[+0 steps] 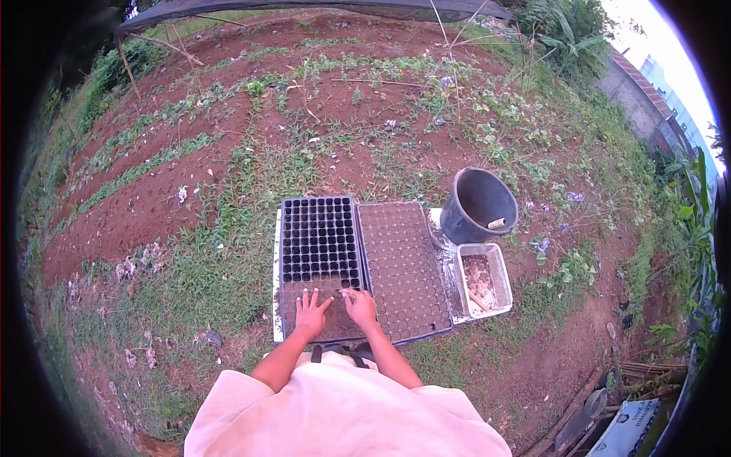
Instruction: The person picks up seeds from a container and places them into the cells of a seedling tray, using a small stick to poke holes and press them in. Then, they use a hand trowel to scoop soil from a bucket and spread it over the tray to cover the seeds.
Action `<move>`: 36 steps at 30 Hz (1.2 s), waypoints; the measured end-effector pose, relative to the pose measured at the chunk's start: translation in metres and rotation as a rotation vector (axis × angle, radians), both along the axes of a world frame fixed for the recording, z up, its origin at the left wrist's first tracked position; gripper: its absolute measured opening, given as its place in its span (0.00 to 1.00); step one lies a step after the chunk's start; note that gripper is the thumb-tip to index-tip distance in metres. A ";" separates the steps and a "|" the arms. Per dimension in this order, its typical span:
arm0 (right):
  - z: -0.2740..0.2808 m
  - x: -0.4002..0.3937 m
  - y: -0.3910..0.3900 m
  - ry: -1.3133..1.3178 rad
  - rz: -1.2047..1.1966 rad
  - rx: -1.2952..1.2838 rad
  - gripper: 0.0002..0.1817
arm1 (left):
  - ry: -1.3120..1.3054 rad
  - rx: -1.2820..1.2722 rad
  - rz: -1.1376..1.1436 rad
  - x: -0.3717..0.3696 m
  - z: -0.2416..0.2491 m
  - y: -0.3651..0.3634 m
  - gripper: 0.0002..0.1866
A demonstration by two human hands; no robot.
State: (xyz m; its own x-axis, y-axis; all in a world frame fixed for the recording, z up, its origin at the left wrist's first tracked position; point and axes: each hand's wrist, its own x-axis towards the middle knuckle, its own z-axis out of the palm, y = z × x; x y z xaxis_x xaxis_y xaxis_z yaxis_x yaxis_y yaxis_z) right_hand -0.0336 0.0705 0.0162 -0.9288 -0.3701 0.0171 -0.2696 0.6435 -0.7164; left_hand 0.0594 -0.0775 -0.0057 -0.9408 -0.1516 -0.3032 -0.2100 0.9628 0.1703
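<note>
A black seedling tray (318, 236) lies in front of me, its far cells bare and its near cells filled with brown soil. My left hand (311, 314) rests on the soil-filled near part, fingers spread. Close beside it, my right hand (360, 308) has its fingers drawn together over the tray's soil. Whatever may be between those fingertips is too small to make out. To the right, touching or nearly touching the first, lies a second seedling tray (405, 266) with soil in almost all its cells.
A dark bucket (466, 207) stands at the right, with a pale object (496, 224) inside its rim. Nearer is a white rectangular tub (499, 286) holding some soil and a brown stick (478, 302). Weedy soil beds, a shade net (320, 7) and a wall (620, 87) lie beyond.
</note>
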 end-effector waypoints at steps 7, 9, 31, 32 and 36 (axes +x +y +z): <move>0.003 0.002 0.000 -0.016 0.001 0.007 0.11 | 0.000 0.015 0.001 0.000 0.002 -0.001 0.34; 0.003 0.000 0.000 -0.007 -0.003 0.000 0.11 | 0.016 0.012 -0.001 0.000 0.000 -0.001 0.34; -0.002 -0.004 0.001 0.027 0.012 -0.063 0.10 | 0.031 -0.029 0.018 0.001 -0.008 0.002 0.35; -0.001 -0.004 0.002 0.025 0.012 -0.062 0.10 | 0.029 -0.028 0.018 0.001 -0.008 0.003 0.35; 0.001 -0.006 0.003 -0.018 0.040 0.021 0.10 | 0.036 0.005 0.030 0.000 -0.003 0.005 0.34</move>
